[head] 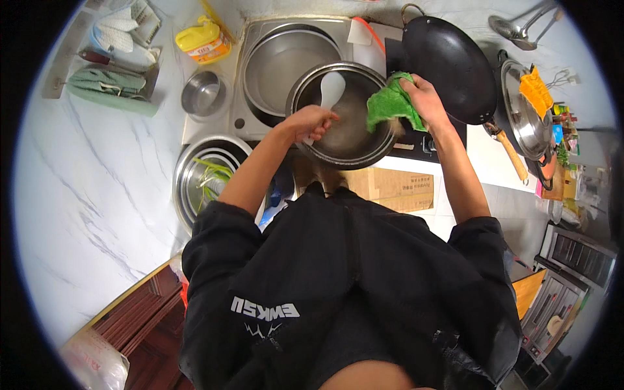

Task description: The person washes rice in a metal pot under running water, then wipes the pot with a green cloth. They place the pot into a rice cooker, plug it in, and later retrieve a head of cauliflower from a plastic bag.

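Note:
My left hand grips the handle of a white rice paddle above a dark round pot. The paddle's broad end points away from me. My right hand holds a crumpled green cloth over the pot's right side. Behind the pot, a wide steel basin sits in the sink. A small steel bowl stands to the left, and nested metal bowls with green stalks in them are nearer to me.
A black wok with a wooden handle leans at the right, beside a lidded pan bearing an orange cloth. Ladles hang at the upper right. A yellow bottle stands left of the sink. A cardboard box lies below the counter.

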A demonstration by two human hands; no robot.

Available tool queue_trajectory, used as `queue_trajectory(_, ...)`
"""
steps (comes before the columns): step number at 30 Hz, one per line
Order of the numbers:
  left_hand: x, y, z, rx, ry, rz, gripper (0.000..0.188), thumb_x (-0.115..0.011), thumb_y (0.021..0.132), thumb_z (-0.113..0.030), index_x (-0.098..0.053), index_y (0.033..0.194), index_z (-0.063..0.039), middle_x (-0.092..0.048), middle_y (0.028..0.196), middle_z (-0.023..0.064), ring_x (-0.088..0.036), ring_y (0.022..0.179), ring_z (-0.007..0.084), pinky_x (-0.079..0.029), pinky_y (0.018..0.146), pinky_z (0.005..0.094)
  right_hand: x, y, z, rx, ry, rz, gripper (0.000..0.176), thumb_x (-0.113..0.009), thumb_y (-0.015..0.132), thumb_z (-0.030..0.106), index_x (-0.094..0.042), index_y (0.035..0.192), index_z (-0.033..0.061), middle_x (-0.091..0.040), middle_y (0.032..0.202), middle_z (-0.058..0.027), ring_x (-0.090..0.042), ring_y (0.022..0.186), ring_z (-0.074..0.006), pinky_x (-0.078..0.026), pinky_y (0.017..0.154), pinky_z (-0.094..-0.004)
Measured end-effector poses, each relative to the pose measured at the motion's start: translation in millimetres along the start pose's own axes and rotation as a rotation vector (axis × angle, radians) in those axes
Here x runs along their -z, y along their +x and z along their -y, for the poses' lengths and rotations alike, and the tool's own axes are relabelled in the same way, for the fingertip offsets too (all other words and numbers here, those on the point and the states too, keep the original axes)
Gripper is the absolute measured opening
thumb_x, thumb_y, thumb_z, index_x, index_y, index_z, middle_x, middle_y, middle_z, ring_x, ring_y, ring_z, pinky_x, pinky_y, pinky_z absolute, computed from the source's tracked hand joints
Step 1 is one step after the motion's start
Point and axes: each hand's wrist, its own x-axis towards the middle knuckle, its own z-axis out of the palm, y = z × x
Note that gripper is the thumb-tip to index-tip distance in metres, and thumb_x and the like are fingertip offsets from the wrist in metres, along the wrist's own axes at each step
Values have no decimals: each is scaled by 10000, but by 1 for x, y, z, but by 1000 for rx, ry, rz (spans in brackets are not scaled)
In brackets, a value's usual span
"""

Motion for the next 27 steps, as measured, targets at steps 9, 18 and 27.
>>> queue_trajectory(9,-13,-15,-15,-2,211,55,176,-439,862,-135,-572,936,-46,-419,587,-14,-331,389,64,-269,339,230,-43,-9,-4,585,-597,671,541,-669,784,284,-470,1236,64,-499,1214,-170,-483,1118,-338,-383,965,-377)
queue_trajectory(18,-29,-32,-15,-652,1054,-87,200,-498,802,-92,-589,953,3,-609,857,239,-592,780,364,-456,691,410,-52,16,8,814,-1194,695,315,-721,687,264,-590,924,102,-610,802,-166,-585,797,-345,-453,650,-415)
queue_trajectory(27,-29,-54,-21,-597,659,25,163,-460,910,-168,-477,808,-41,-489,576,21,-447,498,102,-369,479,273,-28,26,14,527,-569,631,213,-660,755,62,-564,942,31,-609,809,-97,-569,745,-199,-448,694,-300)
